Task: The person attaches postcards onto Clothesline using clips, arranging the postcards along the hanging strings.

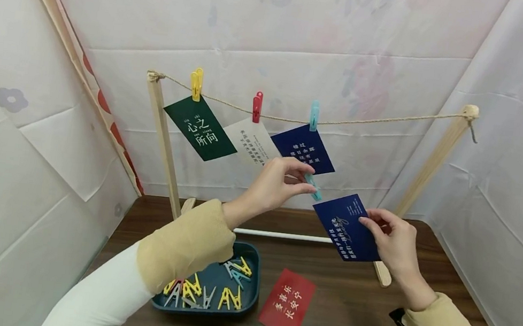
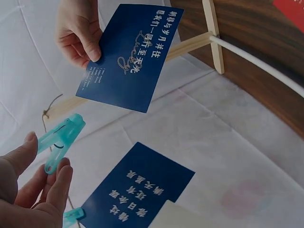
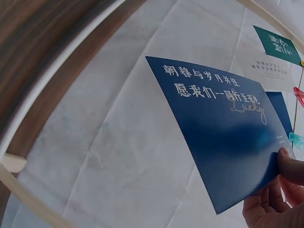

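Between thumb and fingers my left hand [image 1: 278,184] pinches a light blue clothespin [image 2: 63,137], held in front of the hanging cards and below the twine line [image 1: 372,122]. My right hand [image 1: 393,240] grips a dark blue card [image 1: 350,228] with white lettering by its edge, to the right of the clothespin and apart from it. On the line hang a green card [image 1: 201,128] under a yellow clothespin [image 1: 196,84], a white card [image 1: 251,141] under a red clothespin [image 1: 257,107], and another blue card [image 1: 309,144] under a light blue clothespin [image 1: 314,116], partly behind my left hand.
Wooden posts [image 1: 436,159] hold the twine at both sides, joined low down by a white rod [image 1: 287,236]. A dark blue tray [image 1: 255,283] contains several clothespins. Right of it, a red card [image 1: 287,306] lies on the brown table [image 1: 346,312].
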The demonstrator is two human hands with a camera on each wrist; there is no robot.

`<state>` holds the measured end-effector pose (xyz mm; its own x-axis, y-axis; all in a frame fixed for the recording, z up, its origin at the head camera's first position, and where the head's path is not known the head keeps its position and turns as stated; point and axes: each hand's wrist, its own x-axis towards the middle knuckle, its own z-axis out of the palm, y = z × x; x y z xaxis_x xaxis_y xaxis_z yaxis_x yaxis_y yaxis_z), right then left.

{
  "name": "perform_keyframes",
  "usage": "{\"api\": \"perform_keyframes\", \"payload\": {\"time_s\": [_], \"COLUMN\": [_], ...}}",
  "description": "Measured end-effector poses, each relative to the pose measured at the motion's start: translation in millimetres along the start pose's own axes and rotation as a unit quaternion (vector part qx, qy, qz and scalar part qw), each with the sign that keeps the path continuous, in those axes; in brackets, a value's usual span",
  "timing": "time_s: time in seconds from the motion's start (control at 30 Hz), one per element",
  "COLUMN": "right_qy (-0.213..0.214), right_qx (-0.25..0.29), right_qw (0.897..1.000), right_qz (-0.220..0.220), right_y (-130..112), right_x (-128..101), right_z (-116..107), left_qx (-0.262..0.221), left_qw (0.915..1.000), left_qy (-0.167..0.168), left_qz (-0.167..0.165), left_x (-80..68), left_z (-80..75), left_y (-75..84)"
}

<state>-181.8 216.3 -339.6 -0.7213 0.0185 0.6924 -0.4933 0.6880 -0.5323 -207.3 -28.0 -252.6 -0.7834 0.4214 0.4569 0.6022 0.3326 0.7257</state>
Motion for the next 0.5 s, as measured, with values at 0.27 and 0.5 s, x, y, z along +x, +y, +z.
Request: {"api": "perform_keyframes", "payload": {"time_s": [0.27, 0.5], "right_qy": [0.006, 0.009], "right_qx": [-0.012, -0.011], "right_qw": [1.000, 1.000], "right_qz": [-0.001, -0.002], "right_y": [2.6, 3.1], "right_x": [14.4, 29.2], "right_z": [-6.7, -9.3], "left_qx": [0.005, 0.032], "left_qw": [1.0000, 0.9995], "left_qy": [-0.007, 0.004], "left_qz": [0.001, 0.000], "left_x": [17.5, 31.9], "left_z": [-3.1, -9.4], "left_y": [14.1, 23.3]}}
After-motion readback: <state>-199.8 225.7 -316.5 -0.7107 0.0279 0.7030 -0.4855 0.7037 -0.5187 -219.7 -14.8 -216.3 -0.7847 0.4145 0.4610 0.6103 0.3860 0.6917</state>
